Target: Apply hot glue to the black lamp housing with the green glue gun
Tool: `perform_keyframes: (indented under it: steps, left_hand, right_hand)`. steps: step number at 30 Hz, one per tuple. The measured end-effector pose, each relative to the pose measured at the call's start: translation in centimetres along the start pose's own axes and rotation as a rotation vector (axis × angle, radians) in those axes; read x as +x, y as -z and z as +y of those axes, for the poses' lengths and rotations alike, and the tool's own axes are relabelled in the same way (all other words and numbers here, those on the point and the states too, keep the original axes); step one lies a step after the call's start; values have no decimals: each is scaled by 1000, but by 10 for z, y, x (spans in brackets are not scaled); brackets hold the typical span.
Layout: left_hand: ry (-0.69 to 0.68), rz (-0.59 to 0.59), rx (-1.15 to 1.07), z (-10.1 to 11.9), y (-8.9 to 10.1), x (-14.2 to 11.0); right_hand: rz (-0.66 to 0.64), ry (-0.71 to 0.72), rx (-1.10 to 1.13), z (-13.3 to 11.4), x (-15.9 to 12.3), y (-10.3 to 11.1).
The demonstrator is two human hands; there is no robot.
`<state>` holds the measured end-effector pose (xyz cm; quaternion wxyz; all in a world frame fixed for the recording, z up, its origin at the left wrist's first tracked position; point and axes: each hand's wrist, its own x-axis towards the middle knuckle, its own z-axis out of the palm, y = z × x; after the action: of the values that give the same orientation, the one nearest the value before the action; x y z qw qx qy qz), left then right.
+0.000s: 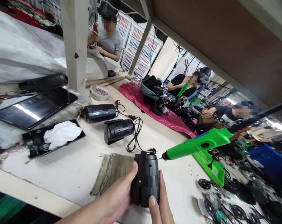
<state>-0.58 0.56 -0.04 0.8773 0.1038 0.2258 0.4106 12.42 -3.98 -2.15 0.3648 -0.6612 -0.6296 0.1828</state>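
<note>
White worktop (61, 177) bearing a dark glass panel (33, 107) at far left; two black casings (100, 112) with coiled black cords (135, 135) lie mid-worktop; a green soldering iron (196, 144) sits with its tip just beside a third black casing (146, 180), upright near the worktop's front edge; left hand (113, 196) and right hand (160, 208) hold this casing, both grips pressed together on its sides.
</note>
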Motion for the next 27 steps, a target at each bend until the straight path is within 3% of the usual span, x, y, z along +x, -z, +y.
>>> perform_keyframes:
  steps: [8, 12, 17, 27]
  left_hand:
    - [13, 0, -65, 4, -6, -2]
    - [-34, 3, -45, -1, -5, -2]
    - [-195, 84, 101, -12, -4, -3]
    - [-199, 265, 189, -7, -19, -10]
  right_hand:
    - [-58, 31, -92, -8, 1, 4]
    - [-25, 54, -149, -7, -2, 4]
    - [16, 65, -168, -5, -4, -1]
    - [128, 121, -252, -16, -12, -16]
